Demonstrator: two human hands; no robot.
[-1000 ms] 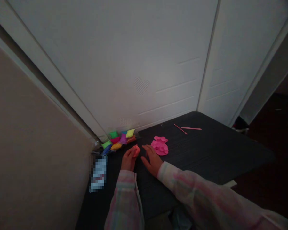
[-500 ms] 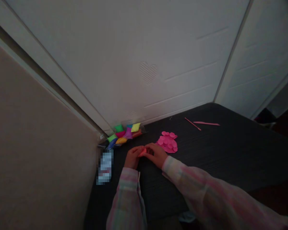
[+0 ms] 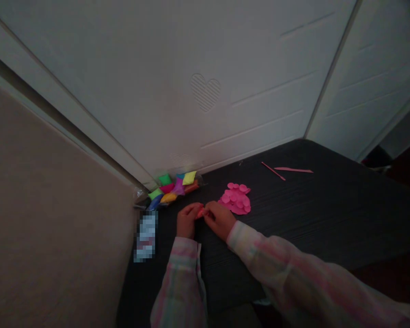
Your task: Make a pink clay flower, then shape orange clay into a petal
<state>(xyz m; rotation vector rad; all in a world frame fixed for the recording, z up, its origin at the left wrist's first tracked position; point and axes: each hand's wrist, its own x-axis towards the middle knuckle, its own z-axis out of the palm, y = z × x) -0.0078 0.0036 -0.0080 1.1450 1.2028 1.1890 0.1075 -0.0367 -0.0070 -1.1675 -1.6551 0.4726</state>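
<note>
The left hand [image 3: 187, 222] and right hand [image 3: 221, 220] pinch a little pink lump [image 3: 200, 212] between them at the table [image 3: 294, 218], left of a bumpy pink shape [image 3: 237, 200].

In front of you is a dark tabletop [image 3: 321, 214] with fine streaks across its surface, its back edge along the white panel [image 3: 150, 82] and its far right corner rounded. At its back left you have a bunch of small colourful packets [image 3: 178, 186] in clear wrapping, among them green, yellow, purple, orange and blue. Nearer you, just below them, lies a pale blue item [image 3: 146, 237], too pixelated to make out. Right of the packets sits a bright pink piece [image 3: 237, 199] covered with little round discs. Farther to your right, a thin pink stick [image 3: 271, 170] slants close beside a longer pink blade [image 3: 294, 170]
</note>
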